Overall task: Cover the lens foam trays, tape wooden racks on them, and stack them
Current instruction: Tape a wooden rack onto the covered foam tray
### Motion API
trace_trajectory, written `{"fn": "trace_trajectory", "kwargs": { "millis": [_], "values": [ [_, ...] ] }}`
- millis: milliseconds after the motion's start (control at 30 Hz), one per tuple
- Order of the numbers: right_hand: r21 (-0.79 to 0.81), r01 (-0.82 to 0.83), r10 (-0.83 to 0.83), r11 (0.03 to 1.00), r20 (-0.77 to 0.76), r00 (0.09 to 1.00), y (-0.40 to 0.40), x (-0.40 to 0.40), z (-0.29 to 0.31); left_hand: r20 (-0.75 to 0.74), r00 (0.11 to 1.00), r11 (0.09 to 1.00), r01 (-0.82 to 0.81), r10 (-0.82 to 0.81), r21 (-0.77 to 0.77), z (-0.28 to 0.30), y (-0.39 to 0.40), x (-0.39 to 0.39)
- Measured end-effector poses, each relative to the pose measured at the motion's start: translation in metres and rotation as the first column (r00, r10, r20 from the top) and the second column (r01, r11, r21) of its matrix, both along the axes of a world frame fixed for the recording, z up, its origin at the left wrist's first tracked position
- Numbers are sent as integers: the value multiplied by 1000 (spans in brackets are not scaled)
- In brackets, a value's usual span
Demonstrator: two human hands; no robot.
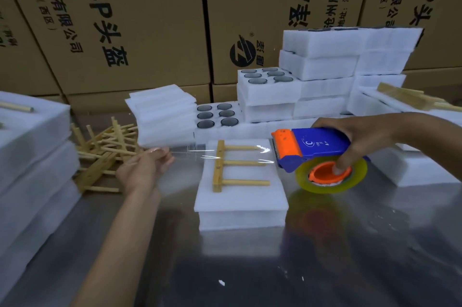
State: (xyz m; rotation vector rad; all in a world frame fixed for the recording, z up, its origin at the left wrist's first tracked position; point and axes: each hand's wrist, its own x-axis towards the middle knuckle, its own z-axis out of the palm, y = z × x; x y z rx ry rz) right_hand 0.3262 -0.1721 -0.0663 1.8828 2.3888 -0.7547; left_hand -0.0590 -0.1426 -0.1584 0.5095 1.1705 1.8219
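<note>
Covered foam tray [241,196] at frame centre carries a wooden rack [233,165]; left hand [145,171] pinches the clear tape [190,154] end, right hand [360,141] grips the tape dispenser [312,148].

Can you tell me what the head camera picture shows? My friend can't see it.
A person stretches clear tape over a wooden rack lying on a covered white foam tray; the left hand pinches the tape's end, the right hand grips a blue-and-orange tape dispenser. More foam trays, loose racks and cardboard boxes surround them.
</note>
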Motion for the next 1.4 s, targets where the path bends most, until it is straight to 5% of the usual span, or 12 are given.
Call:
{"fn": "trace_trajectory", "kwargs": {
  "millis": [333, 467, 567, 633, 800, 933, 1067, 1133, 1200, 1300, 1333, 1400],
  "values": [
    [-36, 2, -1, 999, 28, 1000, 10, 1, -3, 0, 999, 999, -40, 40, -22, -12, 1, -1],
    [-57, 8, -5, 998, 59, 998, 13, -1, -7, -315, 948, 986, -16, -37, -163, -33, 2, 7],
    [-51, 7, -3, 999, 71, 997, 14, -4, -7, -733, 664, 975, -32, -144, -221, -48, 5, 17],
    [-53, 11, -7, 999, 70, 998, 15, -5, -7, -832, 522, 978, 16, -185, -207, -54, 5, 21],
    [-46, 19, -16, 999, 68, 998, 14, -6, -11, -910, 351, 969, 184, -222, -166, -62, -2, 30],
    [-31, 20, -18, 999, 77, 997, 16, -8, -14, -954, 236, 977, 149, -182, -150, -61, -5, 31],
    [-34, 21, -18, 999, 79, 997, 18, -9, -15, -962, -165, 976, -2, -217, -220, -62, -15, 25],
    [-37, 28, -25, 999, 74, 997, 17, -9, -16, -922, -273, 959, -7, -273, -282, -64, -18, 23],
    [-32, 32, -30, 999, 72, 997, 16, -8, -16, -944, -170, 956, 33, -283, -293, -62, -19, 25],
    [-18, 35, -34, 999, 74, 997, 15, -8, -17, -927, 335, 985, 66, -170, -157, -41, -19, 23],
    [-15, 37, -36, 999, 73, 997, 15, -9, -17, -906, 416, 997, 21, -81, -80, -32, -20, 20],
    [-15, 35, -34, 999, 67, 997, 15, -9, -17, -898, 438, 999, -17, 35, 31, -11, -23, 18]
  ]
}}
